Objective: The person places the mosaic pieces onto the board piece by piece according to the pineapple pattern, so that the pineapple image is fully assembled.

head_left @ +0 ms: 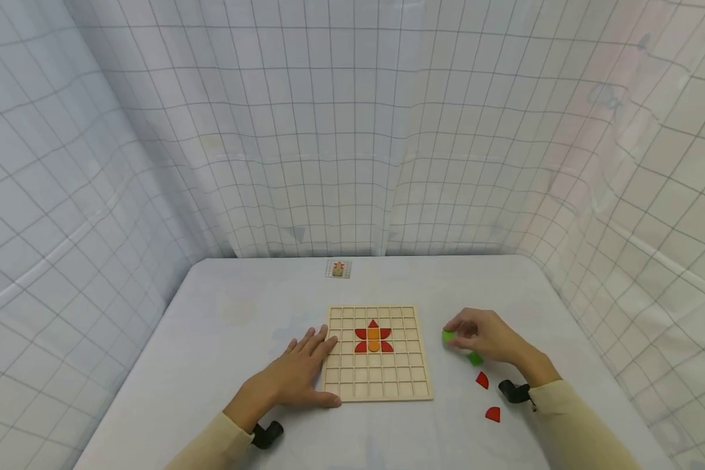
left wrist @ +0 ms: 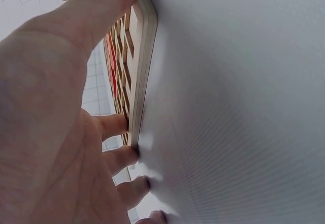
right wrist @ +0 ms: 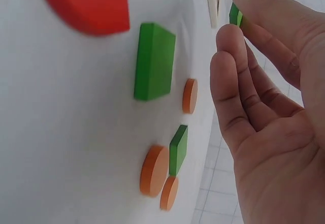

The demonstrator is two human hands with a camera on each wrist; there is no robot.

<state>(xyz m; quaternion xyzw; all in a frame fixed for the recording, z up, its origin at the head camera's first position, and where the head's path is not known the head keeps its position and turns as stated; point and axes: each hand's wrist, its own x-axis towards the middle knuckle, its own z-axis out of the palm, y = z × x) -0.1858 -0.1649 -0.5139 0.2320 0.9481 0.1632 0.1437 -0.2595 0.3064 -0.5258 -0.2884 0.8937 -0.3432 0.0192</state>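
Wooden grid board (head_left: 375,388), lower centre of the head view: probably stiff and light, best held by the rim. Left hand (head_left: 290,377) palm-down at its left edge, with fingers spread wide. Right hand (head_left: 490,336) angled inward at lower right, fingers pinching a green tile (head_left: 448,336): likely hard and light, best gripped by opposite edges.

Dressed in a plain cream left sleeve (head_left: 210,449), ending well behind the bare left fingers (left wrist: 121,159), and a matching right sleeve (head_left: 576,424) behind the bare right fingers (right wrist: 224,84). Fitted beside the sleeve ends with a stubby, rounded black left camera (head_left: 268,435) and similar right camera (head_left: 512,391). Creased at the finger joints.
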